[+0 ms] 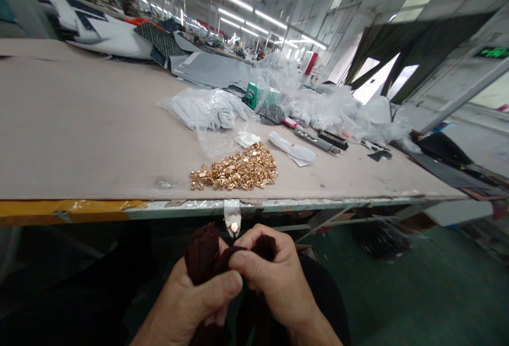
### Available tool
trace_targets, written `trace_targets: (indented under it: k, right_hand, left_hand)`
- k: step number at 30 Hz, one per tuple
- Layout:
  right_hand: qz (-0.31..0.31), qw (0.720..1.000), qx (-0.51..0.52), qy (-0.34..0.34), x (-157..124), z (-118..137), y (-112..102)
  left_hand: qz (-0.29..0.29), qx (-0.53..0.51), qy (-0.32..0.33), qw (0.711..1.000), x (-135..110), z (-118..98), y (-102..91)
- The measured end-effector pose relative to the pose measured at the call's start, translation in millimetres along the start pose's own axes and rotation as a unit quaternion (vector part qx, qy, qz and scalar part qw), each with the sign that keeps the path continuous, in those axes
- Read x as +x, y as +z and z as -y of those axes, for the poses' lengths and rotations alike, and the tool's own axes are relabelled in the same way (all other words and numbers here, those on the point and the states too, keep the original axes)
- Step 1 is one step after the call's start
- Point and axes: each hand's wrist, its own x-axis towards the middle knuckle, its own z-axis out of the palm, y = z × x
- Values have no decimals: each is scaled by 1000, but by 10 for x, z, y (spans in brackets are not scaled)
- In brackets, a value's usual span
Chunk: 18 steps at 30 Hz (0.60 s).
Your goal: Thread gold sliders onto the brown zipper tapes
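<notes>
Dark red cloth [201, 256], one bunched length, held between both hands in front of the table edge. Left hand [190, 299]: closed around the bundle, thumb laid along the near side, folds standing up above the grip. Right hand [280, 277]: fingers curled, thumb and forefinger closed in a pinch on a narrower fold, a further bit of cloth poking out above the knuckles. Metal tab [231, 209], one, hanging from the table edge just beyond the fingertips, with a single gold piece [235, 227] at its lower end. Loose gold pieces [242, 168], one large heap (not counted; too many and too small), on the table [99, 134] straight ahead of both hands. Progress, as judged from the lie of things: cloth gathered and gripped, one piece set apart from the heap, no gold visible on the cloth that shows; the portion under the fingers is hidden, so its state cannot be told. Stock not yet used: plentiful. Also ahead of the right hand, past the heap: white paper strip [292, 150], one; grey tool [316, 139], one, untouched.
</notes>
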Motion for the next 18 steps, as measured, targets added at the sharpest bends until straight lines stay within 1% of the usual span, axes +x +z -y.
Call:
trace_targets:
  k: [4,5,8,10,12,13,14,16,17,18]
  right_hand:
    - [-11,1000,9,-6,5,-8,-74]
    - [-19,1000,-1,-13,0,-9,-83]
    - [-29,998,-48,-34,-30,-22,-87]
    - [-30,994,-89,-54,-49,-45,-87]
    - [-28,983,-149,-106,-61,-78,-99]
    - [-25,972,-180,-148,-64,-96,-110]
    - [-15,957,-210,-200,-67,-114,-121]
    - [26,920,-259,-293,-72,-144,-140]
    - [47,907,-270,-319,-77,-154,-144]
    - [58,904,-272,-325,-82,-161,-142]
  left_hand:
    - [-92,-4,11,996,80,25,-56]
    - [-100,5,19,995,97,31,-81]
    - [-75,33,50,995,107,39,-129]
    - [-73,47,51,995,83,29,-116]
    - [-74,46,39,995,56,8,-84]
    - [-65,38,31,997,49,-3,-70]
    - [-50,23,19,998,47,-14,-60]
    - [-28,-13,-8,999,56,-31,-52]
    - [-26,-30,-22,999,63,-38,-53]
    - [-30,-44,-36,998,68,-44,-53]
